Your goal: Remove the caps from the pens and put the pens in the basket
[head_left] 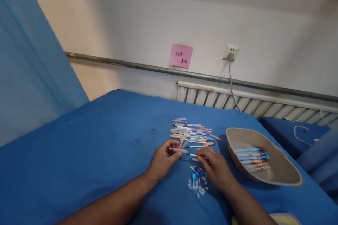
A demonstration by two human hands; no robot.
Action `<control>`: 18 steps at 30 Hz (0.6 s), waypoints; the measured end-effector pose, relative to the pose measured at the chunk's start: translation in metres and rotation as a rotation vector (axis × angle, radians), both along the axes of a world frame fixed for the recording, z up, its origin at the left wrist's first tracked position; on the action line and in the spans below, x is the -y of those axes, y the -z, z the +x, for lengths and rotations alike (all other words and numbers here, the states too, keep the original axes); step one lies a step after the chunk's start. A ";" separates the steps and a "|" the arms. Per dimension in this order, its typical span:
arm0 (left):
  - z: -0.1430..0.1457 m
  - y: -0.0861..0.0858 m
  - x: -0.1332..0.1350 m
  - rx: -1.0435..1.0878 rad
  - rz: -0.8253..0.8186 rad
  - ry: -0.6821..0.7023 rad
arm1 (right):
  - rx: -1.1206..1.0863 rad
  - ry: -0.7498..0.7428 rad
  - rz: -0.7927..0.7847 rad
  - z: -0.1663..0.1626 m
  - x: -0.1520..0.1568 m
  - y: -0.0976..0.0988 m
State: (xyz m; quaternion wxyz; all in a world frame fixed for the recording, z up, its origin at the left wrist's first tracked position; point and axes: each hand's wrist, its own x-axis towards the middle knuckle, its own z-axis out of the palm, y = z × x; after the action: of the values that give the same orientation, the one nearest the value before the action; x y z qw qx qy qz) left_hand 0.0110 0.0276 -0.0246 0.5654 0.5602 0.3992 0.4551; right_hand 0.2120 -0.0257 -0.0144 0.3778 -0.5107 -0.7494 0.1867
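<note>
My left hand (166, 157) pinches a pale, translucent pen barrel (180, 150) between thumb and fingers. A thin white pen refill (192, 155) with a dark end is gripped in my right hand (214, 163); its dark end lies at the open end of the barrel, and I cannot tell if it is inside. Beyond my hands lies a loose pile of pen parts (190, 132), with barrels, refills and patterned pieces. Nearer me, between my forearms, are several small white tips (201, 190) and some blue and turquoise caps (194, 177).
A beige plastic basket (287, 172) with several assembled-looking pens (252, 158) stands at the right on the blue-covered table (105, 140). Behind are a radiator (208, 95), a wall socket with a plugged-in cable (231, 53) and a pink note (181, 55). A blue curtain (34, 49) hangs at left.
</note>
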 end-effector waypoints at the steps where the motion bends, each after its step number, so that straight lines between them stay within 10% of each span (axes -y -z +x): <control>1: 0.000 -0.001 0.000 0.007 -0.001 -0.006 | -0.001 0.007 0.002 0.001 0.000 0.000; 18: -0.001 -0.002 0.004 -0.038 0.024 0.056 | -0.032 -0.021 -0.003 -0.003 0.002 -0.001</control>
State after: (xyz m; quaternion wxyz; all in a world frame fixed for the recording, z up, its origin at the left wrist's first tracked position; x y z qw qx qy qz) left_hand 0.0100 0.0234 -0.0230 0.5634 0.5864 0.3886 0.4332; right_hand 0.2090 -0.0275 -0.0132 0.3867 -0.5004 -0.7484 0.2001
